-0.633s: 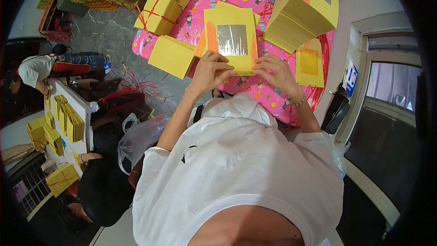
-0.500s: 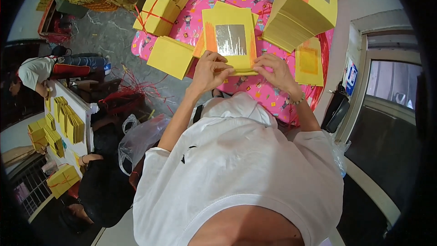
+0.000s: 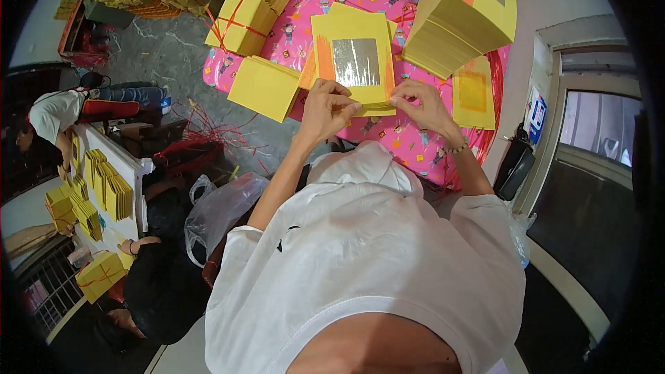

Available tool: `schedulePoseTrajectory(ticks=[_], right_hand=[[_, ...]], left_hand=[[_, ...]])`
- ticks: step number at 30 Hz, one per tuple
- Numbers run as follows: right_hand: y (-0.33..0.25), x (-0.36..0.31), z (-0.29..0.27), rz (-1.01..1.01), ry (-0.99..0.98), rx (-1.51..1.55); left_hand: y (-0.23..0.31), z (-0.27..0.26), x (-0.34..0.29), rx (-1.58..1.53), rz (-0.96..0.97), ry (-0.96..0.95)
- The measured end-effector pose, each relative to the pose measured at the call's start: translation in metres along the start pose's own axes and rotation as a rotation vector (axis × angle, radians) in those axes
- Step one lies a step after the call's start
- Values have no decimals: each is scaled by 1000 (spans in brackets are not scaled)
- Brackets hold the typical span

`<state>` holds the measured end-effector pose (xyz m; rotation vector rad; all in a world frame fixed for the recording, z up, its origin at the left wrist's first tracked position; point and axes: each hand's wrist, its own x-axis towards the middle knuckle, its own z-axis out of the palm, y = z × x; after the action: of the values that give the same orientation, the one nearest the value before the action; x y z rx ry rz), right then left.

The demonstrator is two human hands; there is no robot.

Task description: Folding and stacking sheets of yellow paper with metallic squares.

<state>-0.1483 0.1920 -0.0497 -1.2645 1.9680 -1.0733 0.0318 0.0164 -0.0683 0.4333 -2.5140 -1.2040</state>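
A stack of yellow joss paper (image 3: 350, 26) lies in front of me on the pink table. Its top sheet has a silver foil square and orange bands down the sides. My left hand (image 3: 327, 106) is closed at the stack's near left corner, thumb against fingers on the paper's edge. At the near right corner, my right hand (image 3: 421, 104) pinches the same edge between thumb and finger. More yellow sheets (image 3: 263, 88) lie fanned to the left of my left hand. A flat yellow sheet with an orange square (image 3: 473, 93) rests to the right of my right hand.
A tall stack of yellow paper (image 3: 450, 24) stands at the right on the pink patterned tablecloth (image 3: 282, 33). Bundles tied with red string (image 3: 247, 24) sit at the far left. Two people work at a white table (image 3: 131, 166) on the left. A clear plastic bag (image 3: 225, 211) hangs beside me.
Both hands stay at the near edge of the stack, with only slight finger shifts. The whole view has moved a little. At the left table, a person's hand has moved slightly.
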Motion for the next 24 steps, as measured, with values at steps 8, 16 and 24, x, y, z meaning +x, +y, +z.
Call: schedulePoseTrajectory(ticks=[8, 16, 24], right_hand=[[-13, 2, -4, -9, -21, -105], [-17, 3, -4, -72, 33, -170], [-25, 11, -7, -136, 222, -10]], left_hand=[[0, 1, 0, 11, 1, -8], [18, -11, 4, 160, 100, -38], [25, -10, 15, 325, 112, 6]])
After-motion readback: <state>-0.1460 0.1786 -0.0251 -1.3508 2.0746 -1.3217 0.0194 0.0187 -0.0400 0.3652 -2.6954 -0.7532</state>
